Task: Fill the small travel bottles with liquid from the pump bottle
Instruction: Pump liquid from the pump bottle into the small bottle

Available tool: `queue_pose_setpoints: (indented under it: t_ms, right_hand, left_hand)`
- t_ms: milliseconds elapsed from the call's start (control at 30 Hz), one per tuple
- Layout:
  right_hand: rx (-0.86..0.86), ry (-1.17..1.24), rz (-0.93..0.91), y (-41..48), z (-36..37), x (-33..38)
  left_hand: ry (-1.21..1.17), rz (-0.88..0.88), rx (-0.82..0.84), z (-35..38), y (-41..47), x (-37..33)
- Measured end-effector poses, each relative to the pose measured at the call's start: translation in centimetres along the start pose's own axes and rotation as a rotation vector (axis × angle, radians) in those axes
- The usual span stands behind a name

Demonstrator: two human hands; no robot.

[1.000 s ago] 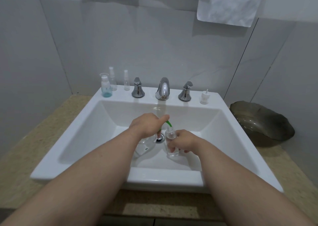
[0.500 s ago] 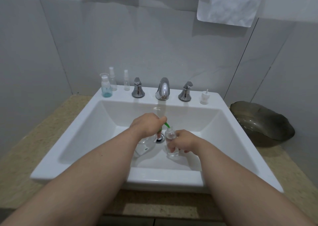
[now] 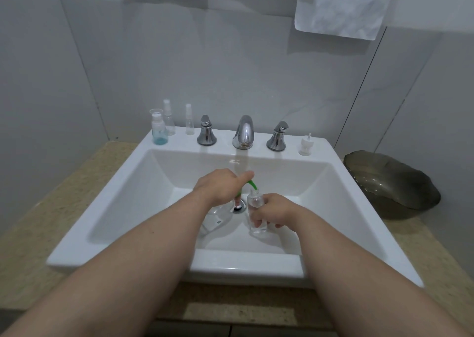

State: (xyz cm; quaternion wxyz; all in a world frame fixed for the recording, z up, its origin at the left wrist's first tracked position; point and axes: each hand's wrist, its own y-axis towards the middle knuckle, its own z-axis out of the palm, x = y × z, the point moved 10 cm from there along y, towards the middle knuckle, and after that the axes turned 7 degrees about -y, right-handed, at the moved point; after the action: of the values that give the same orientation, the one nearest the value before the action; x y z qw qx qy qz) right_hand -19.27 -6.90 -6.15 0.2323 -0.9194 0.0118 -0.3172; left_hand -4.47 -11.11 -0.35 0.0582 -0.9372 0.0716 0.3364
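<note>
Standing beside the person at the sink (image 3: 123, 208), I see almost no change from one second ago. The left hand (image 3: 220, 188) stays curled over the head of the pump bottle (image 3: 213, 214), which leans in the basin near the drain. The thumb lies along the top of the green spout (image 3: 252, 184). The spout tip is at the same place as before, right at the mouth of the travel bottle (image 3: 254, 200). The right hand (image 3: 277, 211) has not moved either. Its fingers are wrapped around the lower part of this small bottle and hold it upright on the basin floor.

In my judgement this means the filling of this bottle is going on, or it pauses between two pumps. I cannot see a stream of liquid, and I cannot tell whether the level inside has risen, because both the bottle and the liquid look clear.

About writing, from left to right: on the back ledge stand a bluish bottle (image 3: 159, 132), a spray bottle (image 3: 169, 120) and a slim bottle (image 3: 189, 121), and none shows a label. The pump bottle has a small white label (image 3: 218, 222) with a dark mark, too small to read. On the ledge at the right sits a white cap (image 3: 306, 145), also without writing. No brand can be read anywhere.
</note>
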Motion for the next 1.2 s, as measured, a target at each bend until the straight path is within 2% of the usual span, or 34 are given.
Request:
queue_pose_setpoints:
  t_ms: [900, 1200]
  right_hand:
    - [0.0, 0.0, -0.01, 0.11, 0.13, 0.01]
    - [-0.005, -0.001, -0.007, 0.12, 0.03, 0.05]
  left_hand:
    - [0.073, 0.049, -0.001, 0.2, 0.58, -0.45]
    - [-0.004, 0.02, -0.007, -0.08, -0.17, -0.26]
